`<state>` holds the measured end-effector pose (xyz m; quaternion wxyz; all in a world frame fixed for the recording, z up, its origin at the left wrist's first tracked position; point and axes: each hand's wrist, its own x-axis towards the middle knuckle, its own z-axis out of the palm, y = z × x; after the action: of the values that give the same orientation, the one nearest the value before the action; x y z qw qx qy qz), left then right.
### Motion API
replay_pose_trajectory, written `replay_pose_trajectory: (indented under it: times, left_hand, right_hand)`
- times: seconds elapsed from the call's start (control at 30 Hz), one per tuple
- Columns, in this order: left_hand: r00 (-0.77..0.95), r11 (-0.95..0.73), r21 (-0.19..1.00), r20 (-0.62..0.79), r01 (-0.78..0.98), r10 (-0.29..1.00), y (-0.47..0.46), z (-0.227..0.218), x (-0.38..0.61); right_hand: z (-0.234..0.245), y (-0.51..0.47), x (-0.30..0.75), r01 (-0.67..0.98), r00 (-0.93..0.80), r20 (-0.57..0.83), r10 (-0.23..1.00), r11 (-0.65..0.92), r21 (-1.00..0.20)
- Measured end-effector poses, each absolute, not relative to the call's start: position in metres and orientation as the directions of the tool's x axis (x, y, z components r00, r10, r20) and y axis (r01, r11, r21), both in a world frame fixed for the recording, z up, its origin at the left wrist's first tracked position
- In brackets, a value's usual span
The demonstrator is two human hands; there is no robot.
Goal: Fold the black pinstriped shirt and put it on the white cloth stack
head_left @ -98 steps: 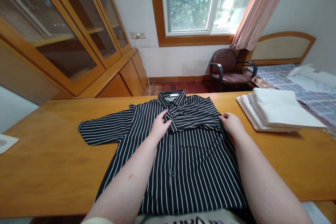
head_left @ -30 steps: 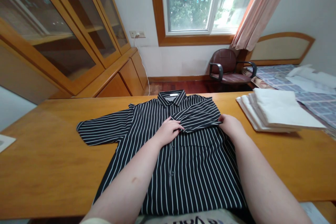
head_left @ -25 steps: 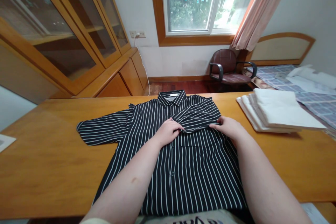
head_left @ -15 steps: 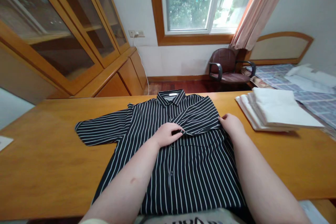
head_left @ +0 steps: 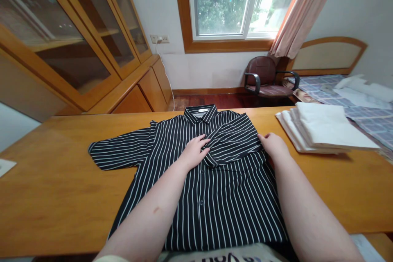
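Observation:
A black shirt with white stripes (head_left: 199,196) lies face up on the wooden table (head_left: 55,188), collar away from me. Its right sleeve (head_left: 235,143) is folded inward across the chest; the other sleeve (head_left: 118,153) lies spread out to the left. My left hand (head_left: 195,151) rests on the shirt's middle, its fingers pinching the cuff end of the folded sleeve. My right hand (head_left: 274,146) presses on the shirt's right edge at the sleeve's fold, fingers curled onto the cloth.
A stack of folded white cloth (head_left: 322,129) sits on the table to the right. A paper corner (head_left: 4,167) shows at the far left edge. Beyond the table stand a maroon armchair (head_left: 265,77), glass-door cabinets (head_left: 76,37) and a bed (head_left: 344,94).
My left hand has slid the folded sleeve's end slightly, lower earlier and now back up toward the collar. My right hand stayed at the shirt's right edge. The shirt body has not moved.

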<state>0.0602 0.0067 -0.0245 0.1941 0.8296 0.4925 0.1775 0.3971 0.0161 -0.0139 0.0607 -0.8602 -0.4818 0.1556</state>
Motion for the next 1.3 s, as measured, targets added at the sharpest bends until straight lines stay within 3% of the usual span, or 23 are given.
replay_pose_trajectory:
  times: [0.13,0.37,0.7,0.93,1.03,1.13,1.2,1.3]
  left_hand:
    - [0.387,-0.398,0.490,0.128,0.776,0.913,0.009,-0.024,0.060]
    - [0.355,-0.369,0.469,0.123,0.802,0.927,0.011,-0.027,0.060]
    - [0.381,-0.386,0.468,0.111,0.795,0.918,0.014,-0.029,0.060]
    - [0.370,-0.366,0.442,0.081,0.819,0.925,0.023,-0.037,0.054]
    - [0.358,-0.363,0.421,0.092,0.831,0.929,0.025,-0.041,0.053]
    - [0.370,-0.375,0.403,0.094,0.835,0.924,0.024,-0.041,0.053]
    - [0.379,-0.378,0.402,0.082,0.834,0.922,0.023,-0.041,0.052]
    - [0.399,-0.388,0.414,0.063,0.823,0.915,0.021,-0.038,0.051]
  right_hand:
    - [-0.015,0.016,0.400,0.825,0.442,-0.223,0.869,-0.492,-0.279]
    - [-0.021,0.020,0.407,0.822,0.460,-0.123,0.879,-0.474,-0.316]
    - [-0.018,0.017,0.409,0.814,0.430,-0.165,0.888,-0.460,-0.356]
    - [0.011,-0.006,0.396,0.865,0.414,-0.174,0.893,-0.446,-0.229]
    - [0.012,-0.038,0.369,0.920,0.307,0.001,0.952,-0.297,-0.255]
    - [-0.011,-0.072,0.345,0.955,-0.027,0.189,0.982,0.081,-0.286]
    - [-0.033,-0.086,0.340,0.950,-0.117,0.189,0.975,0.166,-0.266]
    - [-0.057,-0.093,0.346,0.965,-0.115,0.146,0.983,0.145,-0.217]
